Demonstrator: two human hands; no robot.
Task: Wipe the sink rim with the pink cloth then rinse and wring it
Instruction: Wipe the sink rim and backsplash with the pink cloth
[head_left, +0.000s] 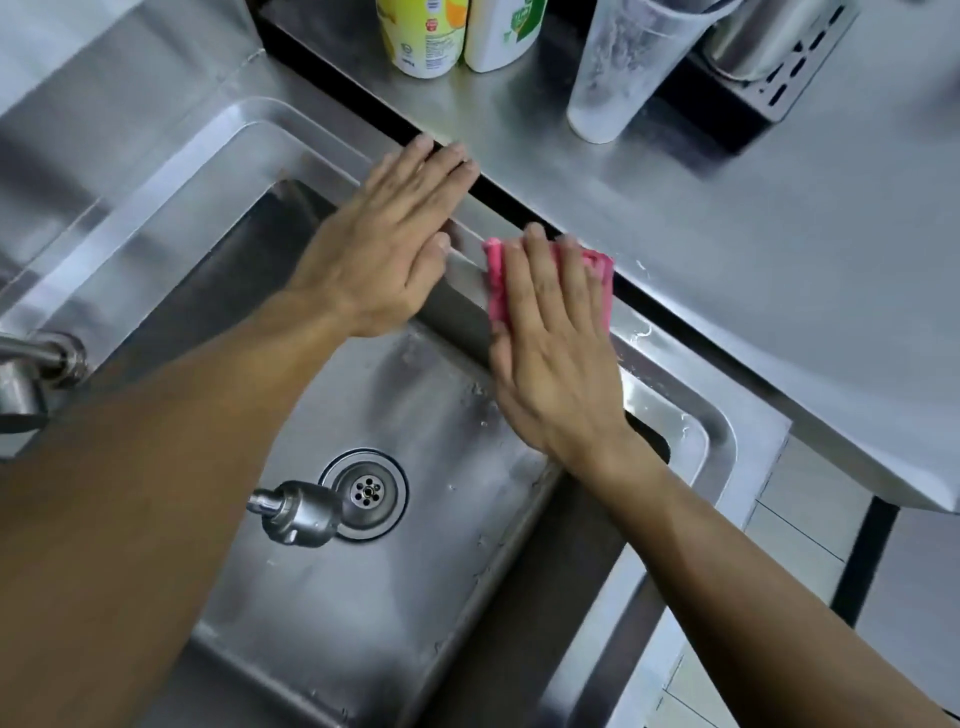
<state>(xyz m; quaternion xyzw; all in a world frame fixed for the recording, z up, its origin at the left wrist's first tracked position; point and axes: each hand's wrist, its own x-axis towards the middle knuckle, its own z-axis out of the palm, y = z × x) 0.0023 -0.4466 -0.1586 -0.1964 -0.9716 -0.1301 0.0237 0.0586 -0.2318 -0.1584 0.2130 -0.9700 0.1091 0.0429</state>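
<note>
A folded pink cloth (597, 262) lies on the steel sink rim (670, 358) along the basin's right side. My right hand (553, 343) presses flat on it, fingers spread, so only the cloth's left edge and far right corner show. My left hand (387, 244) rests flat on the same rim just beyond the cloth, fingers straight and together, holding nothing. Water smears shine on the rim near the cloth. The basin has a round drain (366, 491) in its floor. The tap spout end (296, 514) hangs over it with no water running.
Beyond a dark gap (524, 200) lies a steel counter (753, 260) with a yellow bottle (421, 36), a white bottle (498, 34), a cloudy plastic cup (618, 67) and a black slotted holder (769, 78). The tap base (36, 364) stands at the left. Tiled floor shows at the lower right.
</note>
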